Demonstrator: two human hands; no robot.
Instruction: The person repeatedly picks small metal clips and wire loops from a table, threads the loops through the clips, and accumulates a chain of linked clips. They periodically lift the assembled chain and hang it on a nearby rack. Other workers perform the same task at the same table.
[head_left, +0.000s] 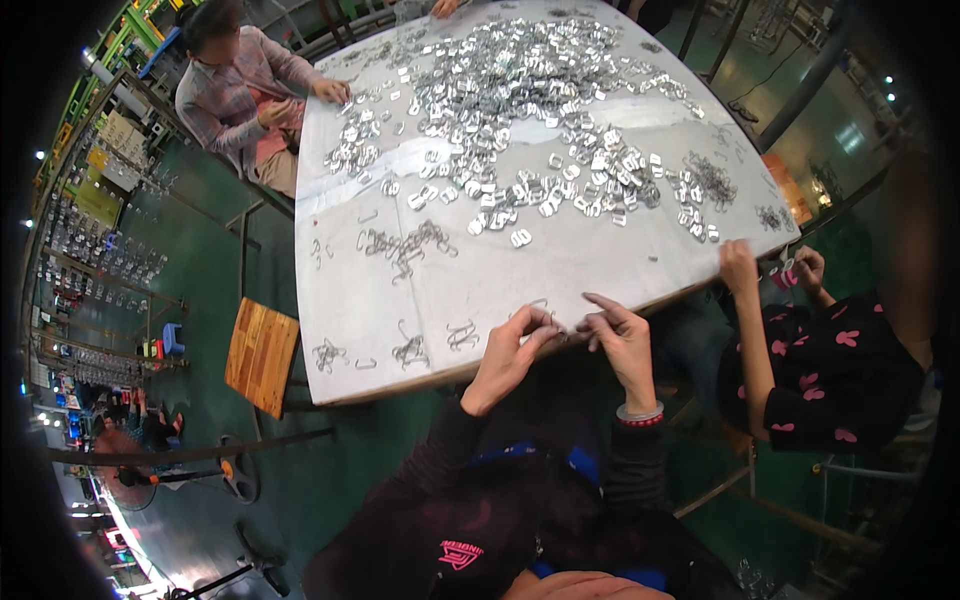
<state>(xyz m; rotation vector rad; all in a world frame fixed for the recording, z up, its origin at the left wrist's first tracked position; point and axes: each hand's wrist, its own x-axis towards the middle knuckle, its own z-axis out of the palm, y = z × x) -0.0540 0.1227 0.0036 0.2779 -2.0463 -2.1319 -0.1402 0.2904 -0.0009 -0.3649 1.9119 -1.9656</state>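
Observation:
Both my hands are over the near edge of the white-covered table [520,270]. My left hand [508,358] has its thumb and index finger pinched together; whatever is between them is too small to make out. Close beside it on the right, my right hand [625,350] has its index finger stretched out and its other fingers partly bent, with nothing plainly held. A bracelet [640,412] circles my right wrist. Left of my hands lie small clusters of bent wire hooks [462,335]. A larger tangle of hooks [408,245] is farther up.
A big heap of small shiny metal loops [530,75] covers the table's far half. A seated person [240,90] works at the left edge, and another person's hand [738,268] is at the right edge. A wooden stool [262,357] stands left of the table.

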